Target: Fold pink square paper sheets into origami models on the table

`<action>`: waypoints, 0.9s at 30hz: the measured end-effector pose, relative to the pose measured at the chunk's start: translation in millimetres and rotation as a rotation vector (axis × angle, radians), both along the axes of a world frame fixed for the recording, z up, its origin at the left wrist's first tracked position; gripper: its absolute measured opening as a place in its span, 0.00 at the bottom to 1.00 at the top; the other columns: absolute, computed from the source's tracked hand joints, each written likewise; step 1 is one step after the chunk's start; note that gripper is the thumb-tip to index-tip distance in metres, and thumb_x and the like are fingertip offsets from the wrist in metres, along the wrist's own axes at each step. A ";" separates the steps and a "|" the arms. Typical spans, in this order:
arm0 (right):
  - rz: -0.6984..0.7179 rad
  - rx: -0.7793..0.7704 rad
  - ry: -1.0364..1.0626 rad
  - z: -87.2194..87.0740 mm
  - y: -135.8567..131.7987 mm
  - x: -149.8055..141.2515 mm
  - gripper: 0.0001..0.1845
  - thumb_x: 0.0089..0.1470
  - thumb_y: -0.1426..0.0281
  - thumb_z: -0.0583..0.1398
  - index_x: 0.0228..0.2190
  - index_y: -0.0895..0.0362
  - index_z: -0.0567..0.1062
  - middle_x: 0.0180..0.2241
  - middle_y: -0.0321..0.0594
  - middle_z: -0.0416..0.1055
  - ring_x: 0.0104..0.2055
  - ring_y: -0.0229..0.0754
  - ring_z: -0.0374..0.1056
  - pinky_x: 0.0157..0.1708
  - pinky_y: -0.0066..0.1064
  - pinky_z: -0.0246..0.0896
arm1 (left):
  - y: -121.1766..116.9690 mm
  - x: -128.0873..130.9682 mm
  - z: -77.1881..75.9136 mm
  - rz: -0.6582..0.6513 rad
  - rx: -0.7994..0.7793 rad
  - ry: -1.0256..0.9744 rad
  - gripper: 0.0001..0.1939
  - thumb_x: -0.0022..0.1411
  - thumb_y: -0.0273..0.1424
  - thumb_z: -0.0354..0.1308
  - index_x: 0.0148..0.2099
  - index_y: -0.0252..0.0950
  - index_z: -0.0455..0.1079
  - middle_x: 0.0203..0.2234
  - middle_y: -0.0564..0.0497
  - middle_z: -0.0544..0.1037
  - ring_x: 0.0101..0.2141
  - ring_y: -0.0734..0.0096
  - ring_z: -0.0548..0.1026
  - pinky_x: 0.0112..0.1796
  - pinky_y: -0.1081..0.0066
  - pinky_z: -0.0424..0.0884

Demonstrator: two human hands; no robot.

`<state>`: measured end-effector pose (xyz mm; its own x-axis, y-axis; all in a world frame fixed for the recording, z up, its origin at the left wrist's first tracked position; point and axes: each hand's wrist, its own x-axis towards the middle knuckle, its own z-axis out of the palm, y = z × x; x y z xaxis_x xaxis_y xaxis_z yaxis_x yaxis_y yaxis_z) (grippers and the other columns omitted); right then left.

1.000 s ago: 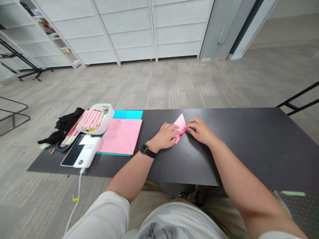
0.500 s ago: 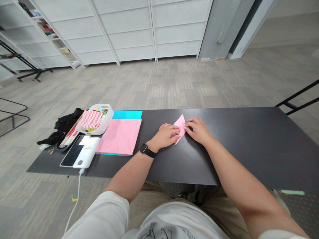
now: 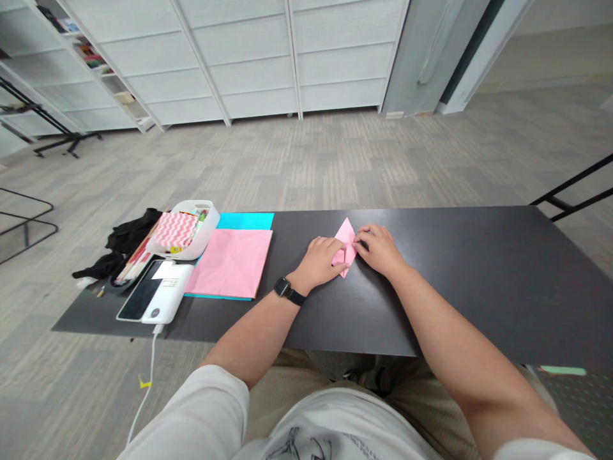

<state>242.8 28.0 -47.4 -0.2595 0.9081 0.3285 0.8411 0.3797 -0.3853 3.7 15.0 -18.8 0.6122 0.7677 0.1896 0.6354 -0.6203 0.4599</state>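
A small folded pink paper (image 3: 345,237) lies on the black table (image 3: 479,281), pointed at its far and near ends. My left hand (image 3: 322,260), with a dark watch on the wrist, presses its fingers down on the paper's left half. My right hand (image 3: 380,250) rests on the paper's right edge, fingers curled and pinching it against the table. Both hands touch the paper and hide part of it.
A stack of pink sheets (image 3: 232,262) over cyan sheets (image 3: 246,221) lies left of my hands. Farther left are a white tray (image 3: 184,230) with patterned paper, a phone on a white power bank (image 3: 153,298) and black cloth (image 3: 129,233). Grey carpet lies beyond the table.
My left hand has slid a little to the right, further over the pink paper. The paper's near tip now shows less. My right hand has barely moved.
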 end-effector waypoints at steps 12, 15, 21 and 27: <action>-0.041 0.021 0.024 3.6 -4.0 -6.9 0.08 0.65 0.64 0.62 0.41 0.49 0.82 0.50 0.46 0.75 0.55 0.56 0.69 0.62 0.56 0.58 | 3.8 -0.4 -6.3 0.081 0.054 0.102 0.19 0.70 0.44 0.65 0.59 0.46 0.78 0.61 0.49 0.77 0.61 0.52 0.70 0.71 0.39 0.50; -0.044 0.032 0.005 3.6 -6.2 -9.0 0.08 0.64 0.62 0.63 0.40 0.48 0.83 0.49 0.45 0.75 0.54 0.56 0.69 0.61 0.56 0.59 | 3.8 0.0 -6.3 0.083 0.064 0.103 0.17 0.73 0.43 0.60 0.58 0.46 0.78 0.61 0.49 0.77 0.60 0.53 0.70 0.70 0.40 0.51; -0.088 0.031 -0.024 0.3 -5.4 -10.5 0.08 0.64 0.61 0.64 0.40 0.47 0.84 0.48 0.45 0.76 0.53 0.57 0.68 0.61 0.57 0.57 | 4.2 2.4 -2.1 0.074 0.087 0.109 0.16 0.72 0.39 0.62 0.60 0.47 0.78 0.63 0.49 0.75 0.62 0.52 0.69 0.71 0.41 0.51; -0.123 0.045 -0.043 -1.5 -2.6 -12.3 0.08 0.64 0.61 0.65 0.41 0.47 0.85 0.49 0.45 0.76 0.54 0.58 0.68 0.64 0.60 0.54 | 6.8 4.1 -2.0 -0.042 0.099 0.093 0.17 0.74 0.35 0.57 0.61 0.43 0.77 0.62 0.49 0.78 0.61 0.57 0.72 0.70 0.50 0.57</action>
